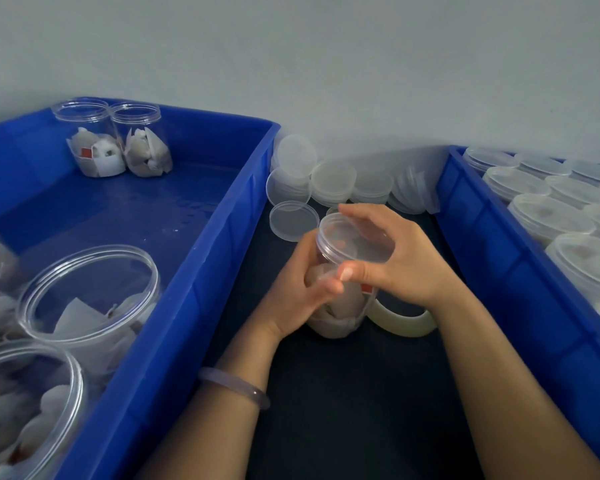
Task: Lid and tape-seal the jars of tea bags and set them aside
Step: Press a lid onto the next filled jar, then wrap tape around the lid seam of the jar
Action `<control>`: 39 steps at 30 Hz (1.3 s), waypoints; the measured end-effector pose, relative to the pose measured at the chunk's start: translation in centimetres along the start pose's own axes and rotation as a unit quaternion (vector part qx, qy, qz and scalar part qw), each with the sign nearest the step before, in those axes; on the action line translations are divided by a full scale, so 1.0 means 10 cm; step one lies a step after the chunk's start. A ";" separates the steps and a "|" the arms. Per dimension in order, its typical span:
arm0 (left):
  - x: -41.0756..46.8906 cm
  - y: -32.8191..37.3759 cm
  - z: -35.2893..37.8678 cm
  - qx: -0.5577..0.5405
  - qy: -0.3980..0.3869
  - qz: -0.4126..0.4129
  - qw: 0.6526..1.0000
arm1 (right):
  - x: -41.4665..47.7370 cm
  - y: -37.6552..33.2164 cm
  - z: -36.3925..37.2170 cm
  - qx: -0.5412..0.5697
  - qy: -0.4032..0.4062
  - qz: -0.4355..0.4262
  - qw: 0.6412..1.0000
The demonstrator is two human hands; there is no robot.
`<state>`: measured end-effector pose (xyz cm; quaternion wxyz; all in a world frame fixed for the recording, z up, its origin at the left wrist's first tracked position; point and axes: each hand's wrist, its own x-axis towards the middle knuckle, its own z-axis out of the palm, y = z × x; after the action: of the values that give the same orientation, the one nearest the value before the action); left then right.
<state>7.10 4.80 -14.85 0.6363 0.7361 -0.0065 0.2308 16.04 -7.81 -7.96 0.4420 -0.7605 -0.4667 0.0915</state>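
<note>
Head view: loose lids [333,181] heaped between blue bins [219,251].

Dark tabletop [361,410] with a tape roll [404,325] lying flat. Just left of the roll, a tea-bag jar [340,320]; behind the roll, loose clear lids [333,178]; farther left, a left blue crate [222,244]; to its right, a right blue crate [482,258].

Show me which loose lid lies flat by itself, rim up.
The lid beside the left blue crate, just beyond the left hand: it lies singly, rim up, while the other lids are stacked or leaning.
</note>
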 end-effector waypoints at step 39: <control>-0.34 0.10 0.38 0.221 -0.029 -0.007 0.975 | -0.87 0.35 0.23 0.036 0.105 0.037 0.993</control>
<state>5.00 0.07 -15.47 0.4591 0.8648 0.0312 0.2009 12.21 -13.92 -14.34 0.5115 -0.7663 -0.3861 0.0442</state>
